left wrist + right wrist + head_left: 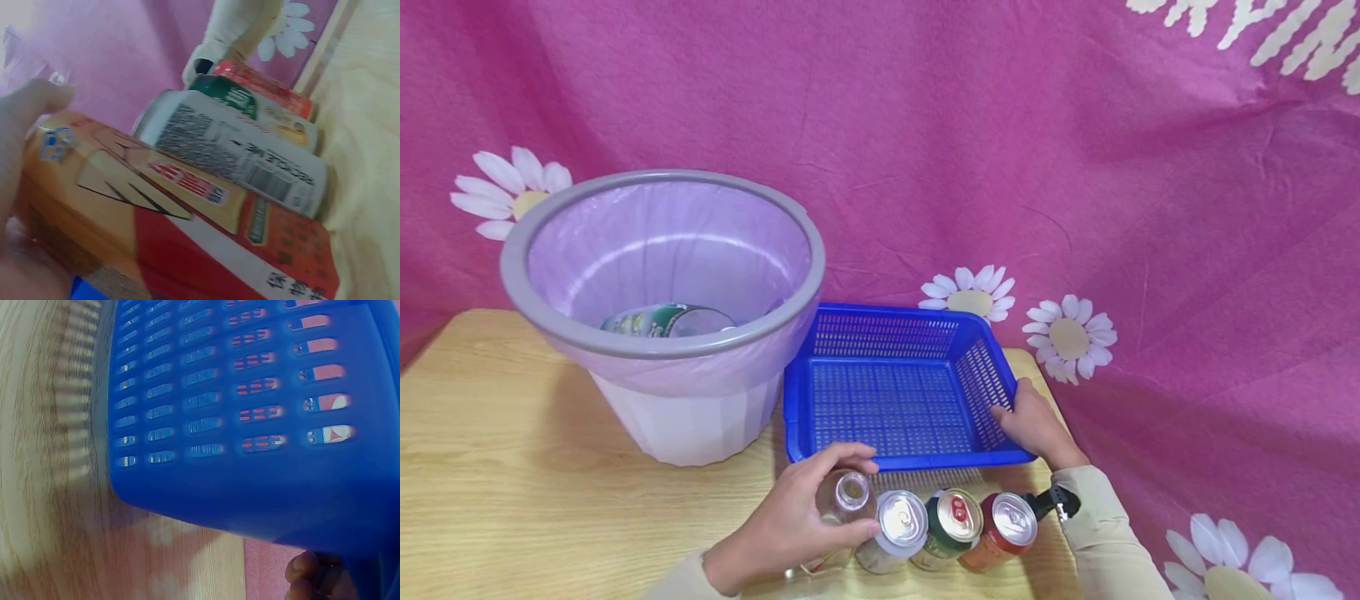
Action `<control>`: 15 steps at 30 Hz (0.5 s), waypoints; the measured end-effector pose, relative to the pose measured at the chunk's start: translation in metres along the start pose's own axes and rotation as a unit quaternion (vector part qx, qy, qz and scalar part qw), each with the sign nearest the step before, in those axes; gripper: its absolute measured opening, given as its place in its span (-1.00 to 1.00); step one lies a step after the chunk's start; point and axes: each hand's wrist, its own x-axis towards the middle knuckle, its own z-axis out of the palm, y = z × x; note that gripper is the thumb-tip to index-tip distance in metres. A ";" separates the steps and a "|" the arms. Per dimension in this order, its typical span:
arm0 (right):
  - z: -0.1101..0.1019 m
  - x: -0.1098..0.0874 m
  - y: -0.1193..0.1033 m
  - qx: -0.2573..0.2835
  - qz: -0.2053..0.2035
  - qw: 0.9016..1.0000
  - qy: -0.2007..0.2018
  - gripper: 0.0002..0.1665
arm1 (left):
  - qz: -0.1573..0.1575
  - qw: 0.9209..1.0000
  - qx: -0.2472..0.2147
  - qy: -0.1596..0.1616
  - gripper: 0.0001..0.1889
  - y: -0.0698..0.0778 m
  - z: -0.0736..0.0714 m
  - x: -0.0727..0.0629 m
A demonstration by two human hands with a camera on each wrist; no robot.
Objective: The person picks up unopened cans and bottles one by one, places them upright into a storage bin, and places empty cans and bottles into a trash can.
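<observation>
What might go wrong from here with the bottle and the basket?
The left hand holds the clear bottle right beside the pale drink can; a sideways nudge could topple it.
The right hand grips the blue basket near the right edge of the table; a sharp pull might drag it over.

Pale beige sleeves (1112,542), one black wristband (1070,500)
The wristband sits at the right cuff (1075,477), showing a small silvery piece (1062,512).

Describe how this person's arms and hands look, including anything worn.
The left hand and right hand are ungloved. Plain, pale beige fabric sleeves reach toward both wrists. A narrow black strap with a small silvery detail sits at the right wrist.
</observation>
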 end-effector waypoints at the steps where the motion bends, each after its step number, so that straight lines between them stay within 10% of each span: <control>1: 0.000 0.000 0.000 0.000 0.000 1.000 0.001 -0.34 | 0.004 1.000 0.002 0.003 -0.31 -0.001 0.001 -0.001; 15: 0.000 0.000 0.001 -0.004 -0.007 1.000 0.008 -0.35 | 0.019 1.000 -0.021 0.000 -0.27 -0.007 0.006 -0.006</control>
